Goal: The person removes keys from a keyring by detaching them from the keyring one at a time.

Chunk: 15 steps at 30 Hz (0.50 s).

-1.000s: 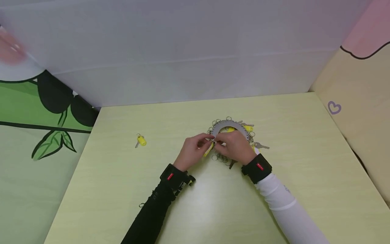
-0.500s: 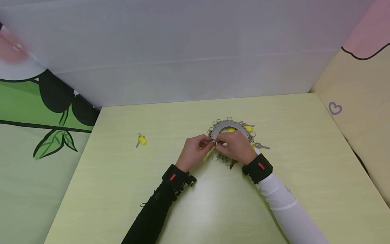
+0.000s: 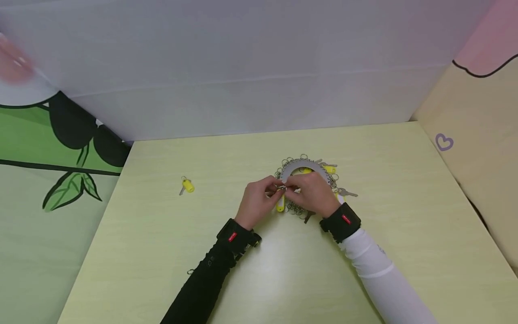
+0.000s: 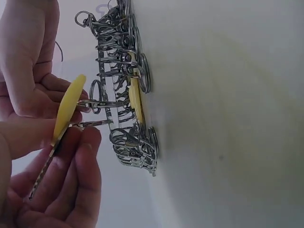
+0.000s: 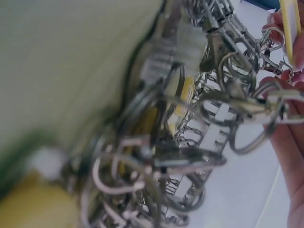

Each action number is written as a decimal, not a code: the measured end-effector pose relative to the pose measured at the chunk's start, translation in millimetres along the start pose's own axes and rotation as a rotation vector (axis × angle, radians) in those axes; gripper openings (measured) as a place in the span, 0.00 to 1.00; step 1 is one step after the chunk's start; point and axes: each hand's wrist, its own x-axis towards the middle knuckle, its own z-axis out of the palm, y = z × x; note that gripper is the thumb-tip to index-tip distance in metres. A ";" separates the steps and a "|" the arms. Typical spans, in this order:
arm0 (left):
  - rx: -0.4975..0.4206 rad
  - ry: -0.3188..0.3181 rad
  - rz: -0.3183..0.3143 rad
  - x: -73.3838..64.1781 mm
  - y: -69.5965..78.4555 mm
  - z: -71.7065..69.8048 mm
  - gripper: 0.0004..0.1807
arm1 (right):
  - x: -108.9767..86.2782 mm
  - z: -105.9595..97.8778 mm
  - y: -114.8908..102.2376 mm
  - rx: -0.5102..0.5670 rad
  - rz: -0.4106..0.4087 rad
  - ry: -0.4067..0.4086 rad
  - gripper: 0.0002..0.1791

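Note:
A large grey key hoop (image 3: 301, 165), lined with small metal clips and split rings, is partly hidden by my hands. My left hand (image 3: 256, 201) pinches the split ring of a yellow key tag (image 3: 280, 205) at the hoop's left side. My right hand (image 3: 314, 192) meets it fingertip to fingertip and pinches one of the hoop's small clips. In the left wrist view, that yellow tag (image 4: 70, 107) hangs with a key (image 4: 42, 172) beside it, and two clips (image 4: 97, 103) stretch from the hoop towards the fingers. Fingers cover the exact join of ring and clip.
One loose key with a yellow tag (image 3: 188, 185) lies on the left of the pale table (image 3: 154, 252). More keys (image 3: 346, 193) and yellow tags (image 3: 330, 169) hang around the hoop's right side. A grey wall (image 3: 243, 108) rises behind the table's far edge.
The yellow tag under my left fingers has swung from slanted to nearly straight, showing its pale label. A bit of metal now shows between the fingertips. Both hands stay almost in place.

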 end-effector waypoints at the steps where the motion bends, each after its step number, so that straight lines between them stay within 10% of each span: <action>1: 0.004 0.012 -0.005 0.0 0.6 0.2 0.07 | 0.4 0.0 -0.1 -0.003 -0.003 -0.001 0.06; 15: -0.162 -0.102 -0.132 0.8 -1.1 -2.4 0.09 | 0.5 -0.8 -1.3 0.007 0.007 -0.018 0.05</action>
